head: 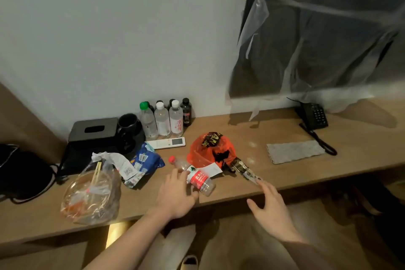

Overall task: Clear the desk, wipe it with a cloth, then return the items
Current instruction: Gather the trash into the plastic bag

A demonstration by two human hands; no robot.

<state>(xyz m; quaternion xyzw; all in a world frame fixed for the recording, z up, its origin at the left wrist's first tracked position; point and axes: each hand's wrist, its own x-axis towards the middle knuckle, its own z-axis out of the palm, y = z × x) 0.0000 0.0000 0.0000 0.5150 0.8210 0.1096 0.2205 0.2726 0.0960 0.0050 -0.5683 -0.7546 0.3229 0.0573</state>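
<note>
Wooden desk [241, 133], cluttered. Near edge, centre: an empty red-labelled bottle [194, 176] lying on its side, the left hand [175, 195] over it — fingers and thumb closing on its body. Right of it, the right hand [271, 206] hovers, fingers spread wide, fingertips just beside a dark wrapper [247, 171]. Behind the bottle: an orange bag [208, 151]; far right, a grey cloth [294, 151] lying flat beside a black telephone [313, 114]. Left — a clear bag with chopsticks [92, 190], a blue packet [146, 160], a white remote [166, 143]. Far edge: upright bottles [163, 120], mug [128, 125], tissue box [94, 130].
</note>
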